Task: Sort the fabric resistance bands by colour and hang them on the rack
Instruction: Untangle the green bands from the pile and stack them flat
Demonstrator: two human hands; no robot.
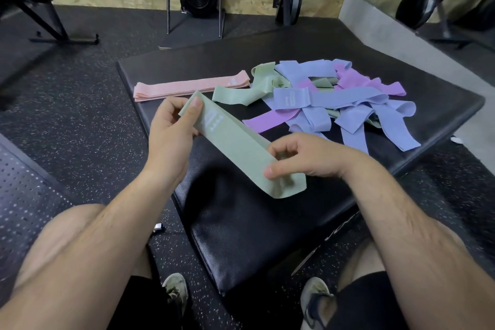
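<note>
Both the left hand [171, 128] and right hand [302, 158] pinch a green band [235, 142] by its ends above the black surface [241, 222], near stacked pink bands [187, 86] and a mixed pile [334, 99].

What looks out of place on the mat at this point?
Only the mixed heap: blue, purple and green bands lie tangled and overlapping, unsorted. The pink stack is tidy, and the green band held flat between left hand and right hand looks undamaged.
</note>
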